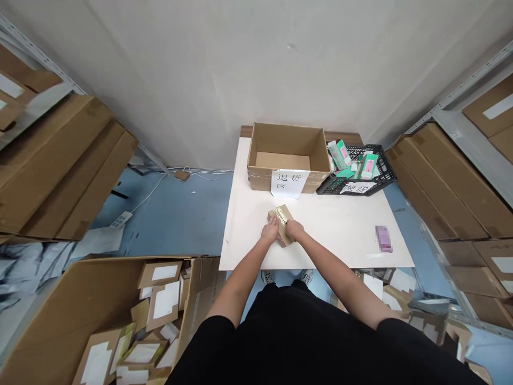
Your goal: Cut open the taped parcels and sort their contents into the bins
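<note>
A small taped cardboard box (282, 212) lies at a slant on the white table (336, 230), close to its front edge. My left hand (271, 229) grips the box along its left side, with the fingers on its top. At the right side of the same box, my right hand (295, 229) is closed, its fingers curled against the taped top. Whatever sits inside those right fingers is hidden. Shiny clear tape runs along the box's upper face.
Behind stands an open carton (288, 160) with a paper sign. Beside it, a black crate (385, 166) holds green-and-pink packs. A blurred purple item (383, 239) lies at right. Left on the floor, a large carton (100, 262) contains several parcels. Stacked cartons (452, 182) flank the right.
</note>
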Demonstrator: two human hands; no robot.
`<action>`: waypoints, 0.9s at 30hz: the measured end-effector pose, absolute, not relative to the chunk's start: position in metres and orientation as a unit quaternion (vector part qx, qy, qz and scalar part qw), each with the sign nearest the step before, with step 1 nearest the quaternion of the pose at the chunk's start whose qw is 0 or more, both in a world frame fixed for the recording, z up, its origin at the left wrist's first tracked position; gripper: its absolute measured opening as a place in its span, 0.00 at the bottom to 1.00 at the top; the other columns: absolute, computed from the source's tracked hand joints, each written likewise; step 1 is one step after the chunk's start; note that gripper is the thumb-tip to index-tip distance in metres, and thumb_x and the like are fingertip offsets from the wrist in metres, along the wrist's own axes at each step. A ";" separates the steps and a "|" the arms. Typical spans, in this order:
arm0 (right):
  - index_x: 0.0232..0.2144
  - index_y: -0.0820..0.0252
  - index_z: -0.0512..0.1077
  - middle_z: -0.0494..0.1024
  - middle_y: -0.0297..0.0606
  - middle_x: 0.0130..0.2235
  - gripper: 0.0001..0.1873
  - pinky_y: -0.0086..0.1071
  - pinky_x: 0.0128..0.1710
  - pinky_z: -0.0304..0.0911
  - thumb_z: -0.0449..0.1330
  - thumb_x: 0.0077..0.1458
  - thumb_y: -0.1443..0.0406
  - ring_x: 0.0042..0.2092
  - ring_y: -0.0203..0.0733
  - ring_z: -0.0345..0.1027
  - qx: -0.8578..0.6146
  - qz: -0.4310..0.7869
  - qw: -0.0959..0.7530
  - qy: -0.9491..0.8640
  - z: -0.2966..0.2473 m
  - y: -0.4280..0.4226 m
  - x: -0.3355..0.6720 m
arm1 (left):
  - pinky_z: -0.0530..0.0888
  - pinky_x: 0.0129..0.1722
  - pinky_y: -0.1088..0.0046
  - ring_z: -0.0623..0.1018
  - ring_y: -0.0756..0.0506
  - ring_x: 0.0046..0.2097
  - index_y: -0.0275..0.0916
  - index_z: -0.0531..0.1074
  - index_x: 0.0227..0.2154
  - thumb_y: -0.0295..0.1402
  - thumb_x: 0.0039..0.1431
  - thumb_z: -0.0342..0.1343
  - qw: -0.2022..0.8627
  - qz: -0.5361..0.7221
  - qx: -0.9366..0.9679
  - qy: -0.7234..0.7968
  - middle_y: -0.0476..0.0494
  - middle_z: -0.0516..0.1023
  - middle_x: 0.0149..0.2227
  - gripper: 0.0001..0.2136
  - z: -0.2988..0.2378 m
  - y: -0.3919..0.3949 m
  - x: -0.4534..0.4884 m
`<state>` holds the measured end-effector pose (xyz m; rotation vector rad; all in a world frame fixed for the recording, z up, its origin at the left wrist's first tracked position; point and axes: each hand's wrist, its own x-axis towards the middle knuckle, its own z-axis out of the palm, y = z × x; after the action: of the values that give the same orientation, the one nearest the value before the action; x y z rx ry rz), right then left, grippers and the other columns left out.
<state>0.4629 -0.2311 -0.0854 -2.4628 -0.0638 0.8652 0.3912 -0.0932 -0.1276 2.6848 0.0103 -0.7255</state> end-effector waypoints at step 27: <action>0.52 0.56 0.66 0.83 0.51 0.47 0.28 0.37 0.45 0.69 0.70 0.60 0.49 0.52 0.57 0.79 -0.942 0.215 0.251 0.059 -0.108 -0.374 0.507 | 0.64 0.68 0.46 0.64 0.29 0.71 0.46 0.54 0.77 0.45 0.72 0.52 0.095 -0.148 0.977 0.120 0.30 0.68 0.70 0.34 -0.109 -0.209 0.408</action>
<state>0.5074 -0.3736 -0.1083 -2.5639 0.1599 0.5857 0.4079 -0.2095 -0.1087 2.8976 0.3546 -0.4397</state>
